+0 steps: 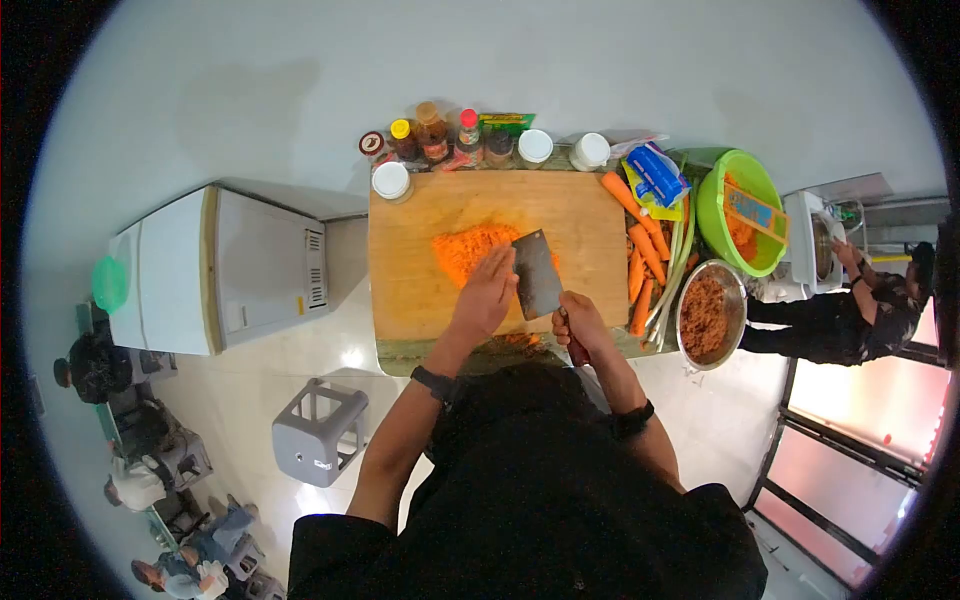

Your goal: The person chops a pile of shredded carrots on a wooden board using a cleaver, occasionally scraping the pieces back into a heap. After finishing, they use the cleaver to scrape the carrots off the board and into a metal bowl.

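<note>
My right hand (582,322) is wrapped round the dark handle of a cleaver (538,275), whose broad blade points away from me over the board. Beside the blade's left side, my left hand (488,290) is stretched out flat, its fingertips at a heap of finely chopped carrot (468,247). The heap lies on a large wooden cutting board (420,300), and a little of it shows to the right of the blade. More orange bits lie along the board's near edge.
Whole carrots (647,255) and spring onions (680,255) lie right of the board. Beyond them are a steel bowl (741,318) of reddish-brown filling and a green basin (712,215) holding a grater (757,212). Jars (536,147) and bottles line the back. A stool (318,430) stands left; a person (860,310) works right.
</note>
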Action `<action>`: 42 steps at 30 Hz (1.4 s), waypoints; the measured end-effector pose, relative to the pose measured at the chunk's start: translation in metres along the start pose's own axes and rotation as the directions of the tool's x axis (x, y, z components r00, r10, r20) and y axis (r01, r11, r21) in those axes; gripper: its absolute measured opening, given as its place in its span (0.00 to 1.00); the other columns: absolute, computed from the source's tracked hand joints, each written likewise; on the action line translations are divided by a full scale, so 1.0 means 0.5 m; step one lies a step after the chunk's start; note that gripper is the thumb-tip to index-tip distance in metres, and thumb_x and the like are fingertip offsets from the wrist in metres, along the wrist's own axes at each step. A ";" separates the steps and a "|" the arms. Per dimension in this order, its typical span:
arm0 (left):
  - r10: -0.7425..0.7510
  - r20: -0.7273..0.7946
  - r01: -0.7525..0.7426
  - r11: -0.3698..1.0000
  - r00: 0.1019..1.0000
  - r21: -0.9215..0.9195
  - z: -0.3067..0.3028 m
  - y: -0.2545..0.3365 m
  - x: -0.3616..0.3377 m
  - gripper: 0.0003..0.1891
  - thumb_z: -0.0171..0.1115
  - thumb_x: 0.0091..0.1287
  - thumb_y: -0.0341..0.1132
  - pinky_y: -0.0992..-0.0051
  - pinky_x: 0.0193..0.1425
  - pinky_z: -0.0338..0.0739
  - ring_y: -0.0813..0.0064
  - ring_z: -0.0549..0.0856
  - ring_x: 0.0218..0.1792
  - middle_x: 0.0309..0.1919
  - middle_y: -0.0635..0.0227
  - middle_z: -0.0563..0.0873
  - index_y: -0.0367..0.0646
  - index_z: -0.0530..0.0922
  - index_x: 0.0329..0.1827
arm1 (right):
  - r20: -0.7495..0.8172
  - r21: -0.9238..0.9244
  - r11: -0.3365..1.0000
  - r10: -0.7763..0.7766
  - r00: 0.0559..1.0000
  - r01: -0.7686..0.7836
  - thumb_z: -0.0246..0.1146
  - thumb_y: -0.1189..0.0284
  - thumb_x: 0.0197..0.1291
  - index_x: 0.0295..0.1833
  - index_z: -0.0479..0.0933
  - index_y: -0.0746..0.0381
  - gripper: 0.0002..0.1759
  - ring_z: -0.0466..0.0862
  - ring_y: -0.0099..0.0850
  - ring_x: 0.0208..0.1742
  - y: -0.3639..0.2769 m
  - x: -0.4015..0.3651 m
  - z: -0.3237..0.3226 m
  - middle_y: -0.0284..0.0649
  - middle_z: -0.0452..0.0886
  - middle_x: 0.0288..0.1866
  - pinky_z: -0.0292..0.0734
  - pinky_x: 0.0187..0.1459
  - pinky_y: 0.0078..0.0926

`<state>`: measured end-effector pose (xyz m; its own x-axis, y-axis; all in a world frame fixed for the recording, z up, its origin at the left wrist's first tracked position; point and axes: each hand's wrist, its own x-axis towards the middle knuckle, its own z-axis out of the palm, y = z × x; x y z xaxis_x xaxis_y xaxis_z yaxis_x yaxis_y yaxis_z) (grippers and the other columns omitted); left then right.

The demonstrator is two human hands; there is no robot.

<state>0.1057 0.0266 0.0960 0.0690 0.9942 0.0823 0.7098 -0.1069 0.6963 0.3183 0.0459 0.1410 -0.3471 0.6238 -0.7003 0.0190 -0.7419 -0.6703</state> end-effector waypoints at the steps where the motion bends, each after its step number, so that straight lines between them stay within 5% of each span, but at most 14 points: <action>1: 0.070 0.037 -0.067 0.996 0.997 -0.062 -0.004 0.011 0.000 0.26 0.44 0.80 0.41 0.59 0.79 0.59 0.52 0.64 0.76 0.74 0.48 0.67 0.32 0.65 0.73 | 0.004 0.000 1.000 0.001 1.000 -0.001 0.49 0.62 0.77 0.40 0.64 0.60 0.14 0.66 0.22 0.18 -0.004 0.007 0.006 0.34 0.68 0.22 0.62 0.18 0.22; 16: 0.099 0.255 -0.085 0.994 0.962 -0.068 -0.053 0.057 -0.066 0.28 0.49 0.76 0.41 0.61 0.81 0.56 0.57 0.61 0.78 0.76 0.53 0.64 0.33 0.63 0.75 | -0.122 0.165 0.986 -0.016 0.992 0.036 0.49 0.61 0.77 0.38 0.68 0.61 0.16 0.69 0.26 0.17 -0.014 0.097 0.045 0.35 0.70 0.22 0.68 0.19 0.26; 19: 0.196 0.251 -0.209 0.977 0.948 0.029 -0.046 0.019 -0.094 0.29 0.52 0.74 0.39 0.60 0.80 0.59 0.58 0.64 0.76 0.76 0.54 0.65 0.35 0.63 0.75 | -0.141 0.074 0.986 -0.140 0.980 0.151 0.52 0.62 0.76 0.38 0.71 0.62 0.16 0.73 0.27 0.18 -0.012 0.098 0.041 0.36 0.71 0.21 0.70 0.20 0.28; 20: 0.199 0.253 -0.214 0.976 0.947 0.030 -0.044 0.004 -0.101 0.29 0.52 0.74 0.39 0.60 0.80 0.59 0.58 0.64 0.76 0.76 0.54 0.65 0.35 0.63 0.75 | -0.137 -0.280 0.936 -0.259 0.956 0.213 0.53 0.63 0.75 0.39 0.72 0.63 0.15 0.77 0.30 0.19 -0.016 0.093 0.034 0.38 0.74 0.21 0.72 0.21 0.31; 22: 0.027 0.159 -0.041 0.995 0.987 0.088 -0.055 -0.007 -0.104 0.27 0.54 0.72 0.34 0.60 0.77 0.64 0.58 0.68 0.75 0.75 0.56 0.67 0.38 0.66 0.73 | -0.096 -0.596 0.766 -0.367 0.925 0.242 0.53 0.65 0.75 0.40 0.73 0.64 0.13 0.81 0.33 0.21 -0.024 0.081 0.026 0.40 0.76 0.22 0.75 0.22 0.34; 24: 0.076 0.074 -0.086 0.984 0.994 0.155 -0.074 0.004 -0.089 0.26 0.56 0.69 0.32 0.60 0.76 0.66 0.59 0.69 0.74 0.74 0.57 0.69 0.39 0.68 0.72 | 0.193 -0.959 0.056 -0.588 0.786 0.278 0.57 0.71 0.68 0.41 0.74 0.66 0.08 0.86 0.40 0.25 -0.025 0.065 0.016 0.45 0.81 0.27 0.80 0.26 0.39; 25: 0.123 -0.013 -0.116 0.967 0.992 0.227 -0.086 0.012 -0.079 0.26 0.57 0.67 0.29 0.60 0.75 0.68 0.59 0.71 0.73 0.73 0.59 0.71 0.40 0.70 0.70 | 0.190 -0.960 0.058 -0.587 0.787 0.275 0.57 0.71 0.68 0.41 0.74 0.66 0.08 0.86 0.40 0.25 -0.022 0.058 0.010 0.45 0.81 0.27 0.80 0.26 0.39; 27: 0.208 -0.042 -0.190 0.945 0.977 0.268 -0.090 0.016 -0.062 0.25 0.58 0.65 0.28 0.61 0.74 0.69 0.60 0.72 0.71 0.70 0.60 0.73 0.40 0.72 0.68 | 0.416 -0.897 -0.352 -0.473 0.777 0.265 0.59 0.74 0.60 0.40 0.74 0.66 0.06 0.86 0.43 0.27 -0.017 0.049 -0.001 0.47 0.83 0.30 0.83 0.29 0.41; 30: 0.353 -0.018 -0.325 0.880 0.935 0.346 -0.063 0.007 -0.048 0.24 0.60 0.60 0.29 0.62 0.71 0.71 0.61 0.75 0.67 0.63 0.62 0.77 0.41 0.76 0.62 | 0.569 -0.790 -0.489 -0.362 0.738 0.369 0.61 0.73 0.55 0.42 0.74 0.66 0.10 0.86 0.42 0.27 0.011 0.059 -0.025 0.45 0.82 0.29 0.84 0.31 0.39; 37: 0.478 0.057 -0.455 0.782 0.876 0.427 -0.016 -0.011 -0.054 0.15 0.63 0.56 0.32 0.64 0.60 0.77 0.66 0.79 0.54 0.43 0.68 0.79 0.42 0.78 0.48 | 0.527 -0.843 -0.374 -0.434 0.731 0.386 0.62 0.70 0.58 0.47 0.72 0.64 0.14 0.87 0.42 0.29 0.013 0.004 0.013 0.43 0.82 0.27 0.83 0.30 0.39; 39: 0.485 0.042 -0.455 0.781 0.873 0.428 -0.023 -0.015 -0.056 0.16 0.63 0.57 0.33 0.65 0.61 0.77 0.67 0.79 0.55 0.44 0.67 0.79 0.42 0.79 0.49 | 0.228 -0.953 0.063 -0.493 0.840 0.295 0.64 0.61 0.64 0.44 0.75 0.61 0.14 0.85 0.35 0.25 0.015 -0.004 0.012 0.37 0.79 0.21 0.80 0.26 0.32; 40: 0.493 0.027 -0.456 0.782 0.870 0.425 -0.023 -0.015 -0.056 0.16 0.63 0.57 0.33 0.65 0.62 0.77 0.67 0.79 0.55 0.45 0.67 0.79 0.41 0.79 0.50 | 0.225 -0.954 0.065 -0.493 0.841 0.294 0.64 0.61 0.64 0.44 0.75 0.61 0.14 0.85 0.35 0.25 0.002 -0.003 0.008 0.37 0.79 0.21 0.80 0.26 0.32; 41: 0.495 0.032 -0.461 0.781 0.868 0.421 -0.019 -0.012 -0.055 0.16 0.63 0.57 0.33 0.65 0.62 0.77 0.67 0.79 0.55 0.45 0.67 0.79 0.41 0.79 0.50 | 0.231 -0.865 0.434 -0.097 0.968 0.250 0.64 0.59 0.65 0.39 0.75 0.61 0.16 0.81 0.29 0.21 -0.015 0.000 0.002 0.34 0.77 0.19 0.75 0.23 0.27; 42: 0.504 0.010 -0.458 0.778 0.864 0.430 -0.017 -0.007 -0.052 0.17 0.62 0.57 0.33 0.65 0.64 0.76 0.67 0.79 0.56 0.46 0.66 0.80 0.41 0.79 0.51 | 0.345 -0.704 0.710 0.293 0.892 0.039 0.64 0.56 0.66 0.35 0.75 0.61 0.18 0.78 0.23 0.18 -0.031 0.001 0.004 0.31 0.76 0.18 0.71 0.19 0.22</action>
<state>0.0956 0.0009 0.0973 0.4240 0.8052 0.4146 0.8219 -0.5344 0.1974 0.3160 0.0570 0.1516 -0.6277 0.2538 -0.7359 0.6595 -0.3289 -0.6760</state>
